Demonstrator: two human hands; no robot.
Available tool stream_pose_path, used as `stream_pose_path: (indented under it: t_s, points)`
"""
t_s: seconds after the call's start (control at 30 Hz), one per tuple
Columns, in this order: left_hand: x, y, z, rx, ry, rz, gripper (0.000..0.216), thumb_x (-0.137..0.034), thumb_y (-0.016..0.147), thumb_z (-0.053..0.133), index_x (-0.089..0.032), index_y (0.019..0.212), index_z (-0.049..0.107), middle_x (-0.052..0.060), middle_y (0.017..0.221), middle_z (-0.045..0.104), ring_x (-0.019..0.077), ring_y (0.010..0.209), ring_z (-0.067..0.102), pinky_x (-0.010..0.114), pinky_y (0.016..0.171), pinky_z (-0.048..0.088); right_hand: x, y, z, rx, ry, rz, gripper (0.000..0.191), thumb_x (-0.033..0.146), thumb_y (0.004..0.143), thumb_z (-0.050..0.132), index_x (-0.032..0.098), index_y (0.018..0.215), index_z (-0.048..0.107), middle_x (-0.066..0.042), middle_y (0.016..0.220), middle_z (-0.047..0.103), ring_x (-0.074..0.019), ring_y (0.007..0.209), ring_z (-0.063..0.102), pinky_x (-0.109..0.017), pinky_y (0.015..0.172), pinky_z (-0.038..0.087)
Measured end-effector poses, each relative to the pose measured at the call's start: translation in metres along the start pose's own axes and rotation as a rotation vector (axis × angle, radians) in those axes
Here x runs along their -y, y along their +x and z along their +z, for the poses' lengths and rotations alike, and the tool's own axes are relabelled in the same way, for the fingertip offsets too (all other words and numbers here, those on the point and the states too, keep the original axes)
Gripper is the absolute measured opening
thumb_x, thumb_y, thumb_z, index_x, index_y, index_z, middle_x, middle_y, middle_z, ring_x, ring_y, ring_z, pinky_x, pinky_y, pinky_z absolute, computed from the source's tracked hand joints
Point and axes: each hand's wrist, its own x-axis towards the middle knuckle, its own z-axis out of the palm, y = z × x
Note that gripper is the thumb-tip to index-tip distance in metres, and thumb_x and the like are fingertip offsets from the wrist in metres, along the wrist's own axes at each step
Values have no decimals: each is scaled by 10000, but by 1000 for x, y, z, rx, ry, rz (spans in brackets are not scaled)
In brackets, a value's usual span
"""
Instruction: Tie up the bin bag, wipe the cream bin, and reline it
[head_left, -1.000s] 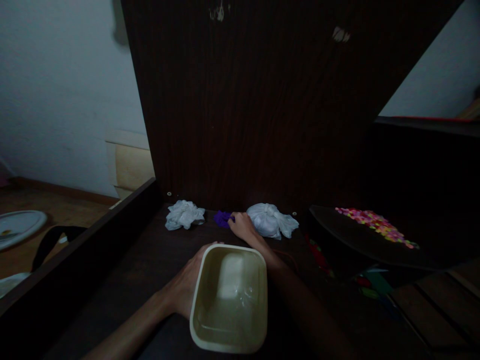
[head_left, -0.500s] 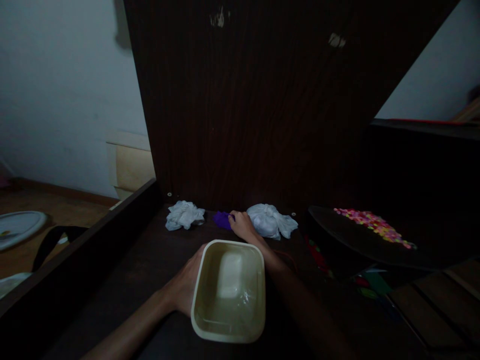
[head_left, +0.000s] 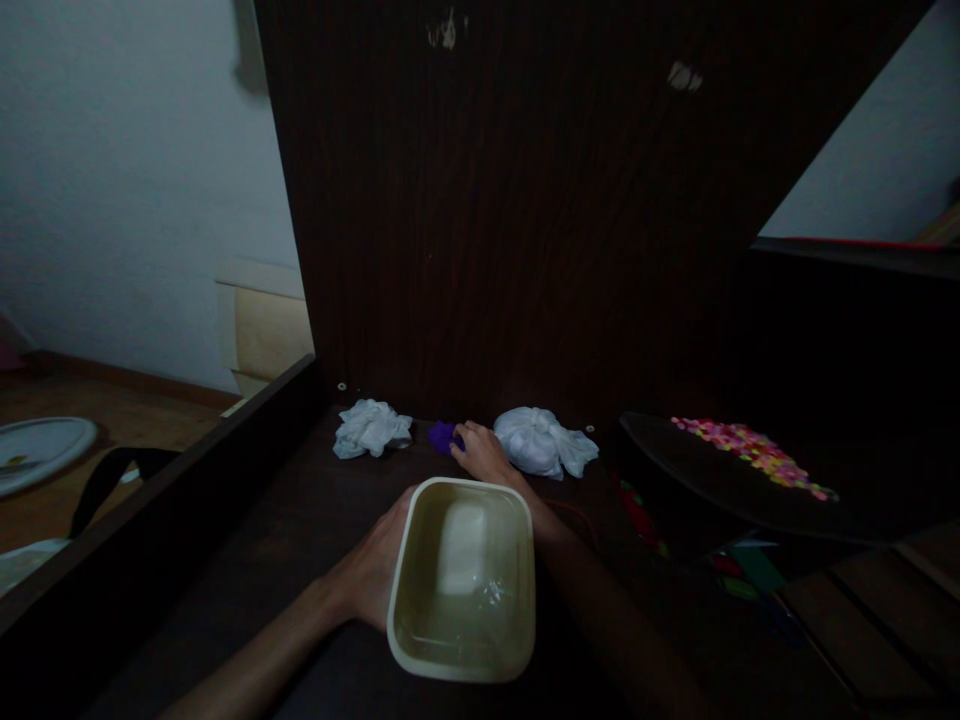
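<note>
My left hand (head_left: 369, 575) grips the left wall of a cream plastic tub (head_left: 463, 578), held above the dark wooden surface; the tub looks empty apart from a shine at its bottom. My right hand (head_left: 484, 452) reaches past the tub to the back panel, its fingers curled onto a small purple thing (head_left: 441, 436). That purple thing lies between two tied white plastic bags, one to the left (head_left: 371, 428) and a fuller one to the right (head_left: 541, 441).
A tall dark wooden panel (head_left: 525, 200) stands right behind the bags. A dark side rail (head_left: 165, 500) runs along the left. On the right a dark tray (head_left: 720, 475) carries several small coloured pieces (head_left: 750, 450). White dishes (head_left: 41, 450) lie on the floor at the left.
My right hand has closed further over the purple thing, covering more of it. The tub has shifted slightly up and to the right with my left hand.
</note>
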Motion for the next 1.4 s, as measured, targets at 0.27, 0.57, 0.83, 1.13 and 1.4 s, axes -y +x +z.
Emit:
stream_pose_path:
  t_s: [0.27,0.57,0.83,1.13,1.4]
  points:
    - [-5,3,0,-10,11,-8,1078,-810,766,643,-216,1597,297,205,1531,464,440,1396,473,604,1196,378,-19,19,2,-174,180,87,298,332,983,655,161,1226,637,-77,1156,685,-219,1016,682,-436,903,577]
    - [-3,3,0,5,48,0,1108,-746,719,737,-195,1584,317,218,1506,490,451,1378,483,607,1179,394,-43,43,-5,-245,415,174,254,350,974,671,142,1120,673,-63,1090,699,-182,907,689,-363,787,600]
    - [-2,4,0,13,44,6,1175,-744,685,753,-186,1603,278,230,1538,456,481,1393,466,613,1182,385,-37,38,-15,-268,364,189,245,347,982,659,143,1118,667,-64,1093,696,-193,945,688,-396,839,594]
    - [0,3,0,17,24,-5,1155,-764,706,721,-197,1609,278,218,1554,438,474,1408,450,614,1188,380,-11,17,-13,-157,108,111,236,333,995,636,155,1147,664,-73,1140,690,-221,1046,674,-447,932,562]
    - [-1,3,1,18,45,5,1153,-735,712,746,-198,1609,261,235,1545,432,486,1405,442,642,1181,365,-3,9,-14,92,-29,12,272,414,983,648,161,1073,694,-76,1131,708,-222,1060,679,-449,948,561]
